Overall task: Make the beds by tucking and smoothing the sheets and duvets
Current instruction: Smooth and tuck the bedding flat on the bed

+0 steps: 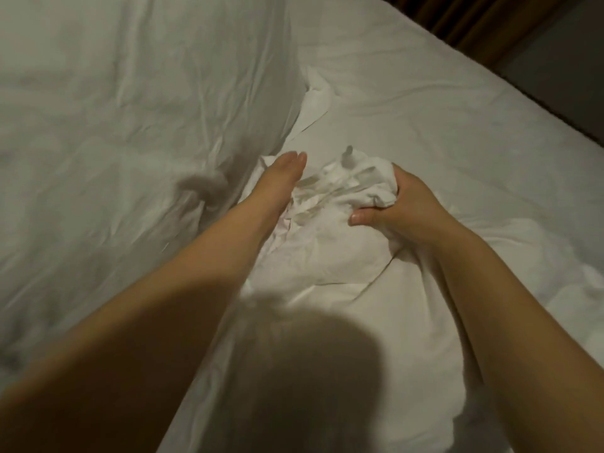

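Observation:
A white bed fills the view, with a flat sheet (pixel 441 103) on the right and a puffy, creased white duvet (pixel 114 125) heaped on the left. Near the middle lies a bunched wad of white fabric (pixel 340 191), a gathered corner of bedding. My right hand (pixel 402 204) grips that wad, fingers curled round it and thumb underneath. My left hand (pixel 281 178) reaches in beside the wad with straight fingers, close against its left side. Whether it touches the fabric is unclear.
The bed's far edge (pixel 510 76) runs diagonally at the upper right. Beyond it hang dark brown curtains (pixel 483 18) and a dark strip of floor or wall (pixel 565 60). A rumpled fold of bedding (pixel 591 289) lies at the right border.

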Demonstrator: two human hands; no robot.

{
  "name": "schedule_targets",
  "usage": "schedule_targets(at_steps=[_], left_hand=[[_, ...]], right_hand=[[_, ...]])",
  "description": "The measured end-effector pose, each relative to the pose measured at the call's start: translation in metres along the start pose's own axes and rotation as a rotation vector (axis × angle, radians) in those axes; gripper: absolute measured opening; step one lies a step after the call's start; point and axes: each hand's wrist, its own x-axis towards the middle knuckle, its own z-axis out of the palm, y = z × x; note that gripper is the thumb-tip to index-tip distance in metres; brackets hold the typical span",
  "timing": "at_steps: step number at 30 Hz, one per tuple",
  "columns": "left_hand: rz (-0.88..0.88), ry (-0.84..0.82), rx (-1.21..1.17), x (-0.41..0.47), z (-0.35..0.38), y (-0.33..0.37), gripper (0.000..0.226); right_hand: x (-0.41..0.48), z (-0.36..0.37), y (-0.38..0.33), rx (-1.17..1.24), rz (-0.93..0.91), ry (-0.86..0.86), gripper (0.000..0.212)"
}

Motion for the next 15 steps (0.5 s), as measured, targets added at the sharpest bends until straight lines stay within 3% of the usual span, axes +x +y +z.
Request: schedule_targets(at_steps=[3,6,8,12,15], left_hand=[[0.035,0.019,0.065,-0.011,0.005,0.026,0.042],[0.08,0.019,-0.06,-0.013,0.005,0.057,0.012],[0.094,-0.041,0.039,-0.012,0.005,0.077,0.006],[0.112,-0.106,0.139,-0.008,0.012,0.107,0.042],[0.186,-0.17,0.064,-0.012,0.023,0.113,0.034]], right_hand=[[-0.014,-0.007,-0.011,0.033,-0.017,0.004,0.05],[-0.025,-0.02,-0.027,0.069,-0.052,0.006,0.048],[-0.027,-0.029,-0.041,0.095,-0.085,-0.007,0.046],[-0.027,-0.036,-0.059,0.179,-0.131,-0.047,0.042],[-0.022,-0.033,-0.059,0.164,-0.121,-0.009,0.043]])
